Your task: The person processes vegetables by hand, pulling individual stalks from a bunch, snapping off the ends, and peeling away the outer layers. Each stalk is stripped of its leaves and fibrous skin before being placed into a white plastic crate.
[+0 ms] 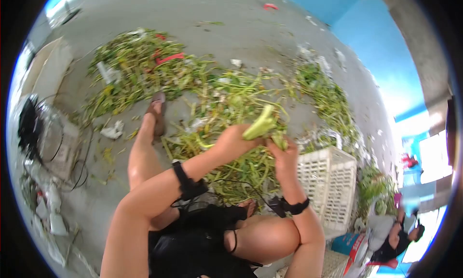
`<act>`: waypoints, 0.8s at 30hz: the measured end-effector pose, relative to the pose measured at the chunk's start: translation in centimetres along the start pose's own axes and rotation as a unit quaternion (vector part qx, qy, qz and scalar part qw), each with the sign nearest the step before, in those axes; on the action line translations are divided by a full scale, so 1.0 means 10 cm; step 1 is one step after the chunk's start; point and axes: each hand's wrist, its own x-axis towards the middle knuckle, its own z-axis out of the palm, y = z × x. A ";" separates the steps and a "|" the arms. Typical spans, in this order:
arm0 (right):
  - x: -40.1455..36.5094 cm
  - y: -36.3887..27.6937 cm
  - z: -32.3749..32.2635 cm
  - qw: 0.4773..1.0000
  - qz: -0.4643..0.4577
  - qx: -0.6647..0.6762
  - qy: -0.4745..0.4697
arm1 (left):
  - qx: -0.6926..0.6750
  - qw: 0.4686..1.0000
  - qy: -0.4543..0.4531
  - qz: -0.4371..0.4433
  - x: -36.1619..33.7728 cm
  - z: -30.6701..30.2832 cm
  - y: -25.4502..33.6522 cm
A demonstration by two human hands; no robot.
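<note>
My left hand is closed round a pale green vegetable stalk, whose thick end sticks up past the fingers. Close beside it, my right hand pinches a second green piece at the fingertips. Whether the two pieces are joined is hard to tell because of blur. Both hands are held above a heap of green stems and leaves spread over the floor in front of me. Black bands with small boxes circle both my wrists.
A white plastic crate stands right of my right forearm. More trimmings with red scraps lie far left, and another strip of greens runs along the right. Bags and cables sit at left. Another person sits at lower right.
</note>
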 end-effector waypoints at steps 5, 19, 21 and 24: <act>0.01 0.03 0.06 0.998 0.011 0.062 0.010 | 0.065 0.998 0.014 0.023 -0.05 -0.04 0.06; -0.01 -0.02 0.13 0.996 0.025 0.089 -0.003 | 0.057 0.995 0.023 0.075 -0.07 -0.08 -0.03; -0.02 -0.02 0.14 0.996 0.018 0.089 -0.003 | 0.058 0.995 0.022 0.075 -0.07 -0.07 -0.04; -0.02 0.00 0.13 0.997 0.010 0.079 -0.005 | 0.021 0.998 0.023 0.059 -0.08 -0.04 -0.04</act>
